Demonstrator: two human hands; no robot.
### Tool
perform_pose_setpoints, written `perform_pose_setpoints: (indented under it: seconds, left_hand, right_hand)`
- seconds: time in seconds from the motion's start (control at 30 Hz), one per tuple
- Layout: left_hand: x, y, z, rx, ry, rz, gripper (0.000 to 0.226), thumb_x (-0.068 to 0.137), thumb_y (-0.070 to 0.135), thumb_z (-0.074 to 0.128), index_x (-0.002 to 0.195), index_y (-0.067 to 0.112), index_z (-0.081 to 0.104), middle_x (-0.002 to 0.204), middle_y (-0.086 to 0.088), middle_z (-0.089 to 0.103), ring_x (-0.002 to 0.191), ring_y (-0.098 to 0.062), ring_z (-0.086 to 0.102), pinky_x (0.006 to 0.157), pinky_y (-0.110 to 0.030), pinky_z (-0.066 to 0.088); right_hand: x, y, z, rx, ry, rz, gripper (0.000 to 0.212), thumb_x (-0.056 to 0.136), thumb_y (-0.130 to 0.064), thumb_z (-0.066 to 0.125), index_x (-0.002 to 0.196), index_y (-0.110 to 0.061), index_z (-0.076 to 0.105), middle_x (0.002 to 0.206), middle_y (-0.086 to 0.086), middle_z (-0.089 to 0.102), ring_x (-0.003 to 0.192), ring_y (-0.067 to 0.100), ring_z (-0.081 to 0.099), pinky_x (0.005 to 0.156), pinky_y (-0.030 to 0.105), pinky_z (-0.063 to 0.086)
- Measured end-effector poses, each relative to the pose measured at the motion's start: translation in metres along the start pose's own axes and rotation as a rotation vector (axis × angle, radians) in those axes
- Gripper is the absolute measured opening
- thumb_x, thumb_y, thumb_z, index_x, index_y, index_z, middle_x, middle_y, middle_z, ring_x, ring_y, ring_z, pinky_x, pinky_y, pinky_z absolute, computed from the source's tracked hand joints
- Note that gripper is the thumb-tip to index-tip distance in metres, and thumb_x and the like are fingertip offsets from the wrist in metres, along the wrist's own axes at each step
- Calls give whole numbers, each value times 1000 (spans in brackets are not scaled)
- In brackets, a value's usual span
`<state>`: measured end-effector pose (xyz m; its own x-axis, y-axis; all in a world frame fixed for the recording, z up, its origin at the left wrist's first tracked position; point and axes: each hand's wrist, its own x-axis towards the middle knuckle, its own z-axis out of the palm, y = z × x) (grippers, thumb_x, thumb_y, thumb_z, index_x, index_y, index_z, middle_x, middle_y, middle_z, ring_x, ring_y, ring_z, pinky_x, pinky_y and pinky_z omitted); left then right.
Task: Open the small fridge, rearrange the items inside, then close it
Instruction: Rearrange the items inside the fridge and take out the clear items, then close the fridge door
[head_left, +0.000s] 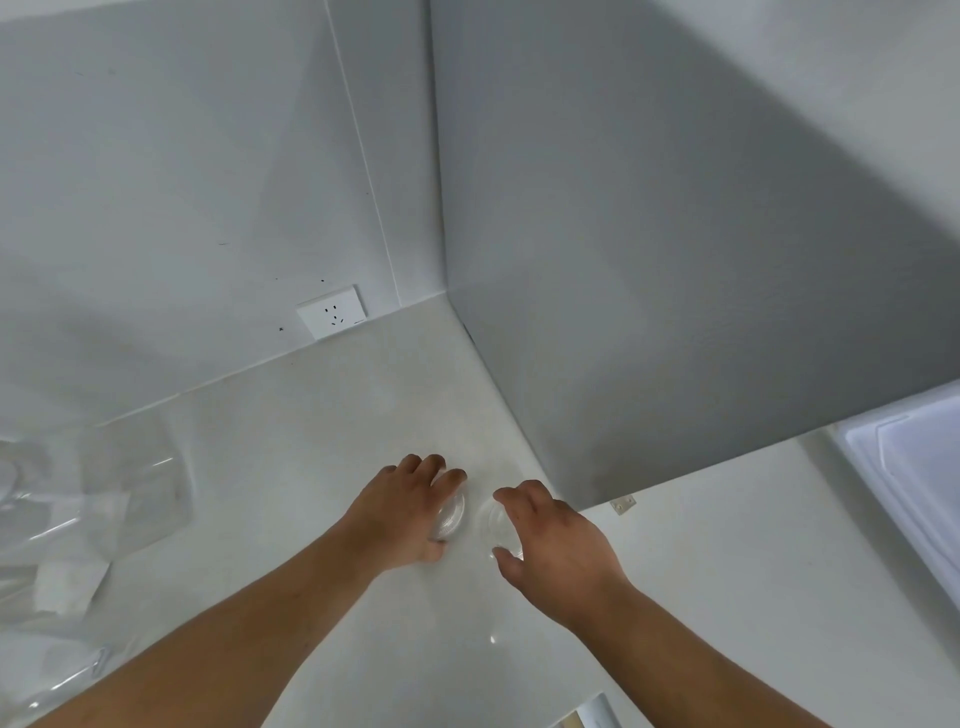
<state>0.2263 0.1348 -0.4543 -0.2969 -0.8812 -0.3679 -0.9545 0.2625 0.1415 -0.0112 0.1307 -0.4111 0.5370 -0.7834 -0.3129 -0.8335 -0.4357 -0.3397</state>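
Note:
Two small clear glasses stand side by side on the white countertop (291, 467), close to the grey side wall of the fridge cabinet (649, 312). My left hand (410, 509) curls around the left glass (452, 514) from above. My right hand (556, 540) wraps its fingers and thumb over the right glass (496, 519). At the far right, the white inner face of the open fridge door (914, 467) shows. The fridge's inside is out of view.
Crumpled clear plastic packaging (88, 499) with white paper lies at the left of the counter. A white wall socket (332, 312) sits on the back wall. A small metal hinge (623, 504) shows under the cabinet's corner.

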Motion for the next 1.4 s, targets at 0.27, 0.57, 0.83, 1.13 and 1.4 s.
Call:
perform_pose_setpoints:
  seconds: [0.27, 0.57, 0.83, 1.13, 1.4]
  left_hand:
    - [-3, -2, 6, -30, 44, 8, 99, 71, 65, 70, 156, 31, 30, 152, 1, 41, 128, -25, 46, 102, -39, 43]
    - [-26, 50, -23, -104, 246, 61, 84, 75, 79, 56, 140, 25, 57, 148, -2, 58, 136, -25, 53, 111, -42, 43]
    - [-25, 127, -56, -141, 425, 99, 72, 69, 75, 68, 115, 19, 68, 123, -2, 70, 103, -26, 67, 78, -42, 60]
    - [-25, 214, -90, -170, 469, 301, 63, 77, 76, 64, 116, 27, 64, 118, 10, 70, 103, -15, 64, 71, -31, 57]
    - [5, 300, -180, -152, 544, 334, 88, 81, 91, 39, 148, 35, 51, 159, 10, 46, 146, -18, 42, 110, -42, 42]
  right_hand:
    - [0, 6, 4, 8, -4, 10, 61, 95, -48, 62, 146, -29, 35, 142, -2, 48, 97, 22, 65, 73, 30, 54]
    - [-55, 23, -23, -52, 50, -15, 76, 89, -70, 44, 151, -28, 33, 150, -1, 45, 125, 26, 51, 97, 40, 52]
    - [-138, 66, -62, -61, 136, 171, 82, 87, -78, 38, 152, -29, 37, 155, -3, 43, 139, 23, 38, 113, 40, 38]
    - [-201, 99, -113, -62, 338, 324, 79, 88, -80, 35, 152, -34, 38, 155, -6, 44, 143, 21, 35, 116, 39, 35]
    - [-244, 127, -193, -135, 513, 415, 85, 88, -84, 26, 158, -36, 26, 168, -2, 27, 157, 25, 9, 125, 44, 8]
